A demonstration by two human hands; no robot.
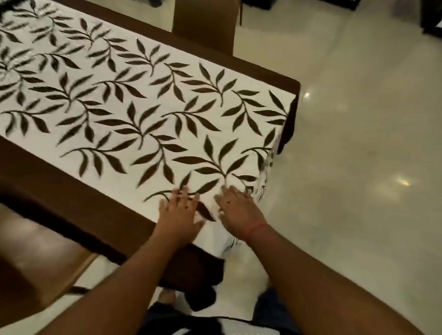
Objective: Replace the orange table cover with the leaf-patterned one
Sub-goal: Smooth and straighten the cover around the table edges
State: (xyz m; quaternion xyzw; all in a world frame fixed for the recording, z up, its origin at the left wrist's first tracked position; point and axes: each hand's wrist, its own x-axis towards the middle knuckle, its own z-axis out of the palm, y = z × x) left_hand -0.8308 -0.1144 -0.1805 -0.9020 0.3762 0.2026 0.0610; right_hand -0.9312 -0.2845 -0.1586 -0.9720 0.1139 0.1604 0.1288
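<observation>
At the near corner of the bench (47,184), both hands sit flat on the leaf-patterned cover (131,106). Left hand (180,212) has fingers spread, palm down, just in from the near edge. Right hand (238,211) is also palm down, fingers straight and fanned, closer to the right end where the cloth drops over. Neither hand pinches or grips anything; it looks like plain pressing contact.

Why flat: my read is this is smoothing, pushing slack out toward the corner so the cloth lies tight. Open palms spread load and drag cloth without bunching it.

Cover position: it runs lengthwise down the middle of the bench, dark wood showing along both long edges. At the right end it hangs over the edge, with folds visible in the overhang (264,169). A white bit of cloth also droops below the near corner under the hands. The far end is out of frame at top left, so I can't tell the overhang there.

Orange cover: not visible anywhere, so the swap looks essentially done and this is final fit-up.

Two tan chairs: one (204,18) at the far long edge, another (31,254) at the near one. Glossy tile floor (369,149) around.

Risk: pressing too hard toward the corner could pull the cover off-centre.
</observation>
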